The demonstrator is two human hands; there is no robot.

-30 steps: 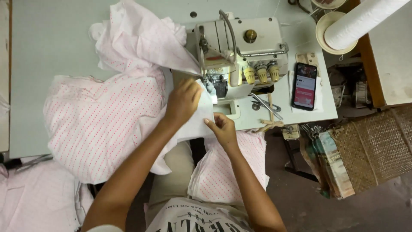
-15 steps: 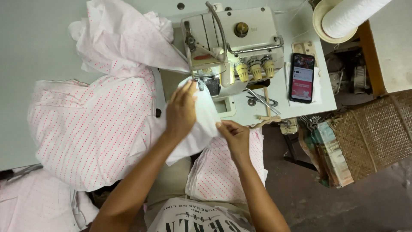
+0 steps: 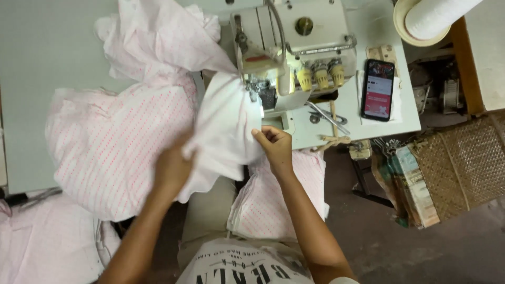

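On the sewing table (image 3: pixel 63 63), both hands (image 3: pixel 171 168) (image 3: pixel 274 147) pinch the white cloth (image 3: pixel 223 131).

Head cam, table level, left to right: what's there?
Pink dotted fabric pile → left hand → white fabric piece → right hand → sewing machine → phone → thread cone.

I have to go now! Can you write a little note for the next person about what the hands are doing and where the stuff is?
Left hand: gripping the white cloth piece from the left.
Right hand: fingers pinching its right edge.
The cloth's top end sits under the needle area of the sewing machine.
Dotted pink pieces are piled on the table; more lie on the lap.
How much seam is done: cannot tell.
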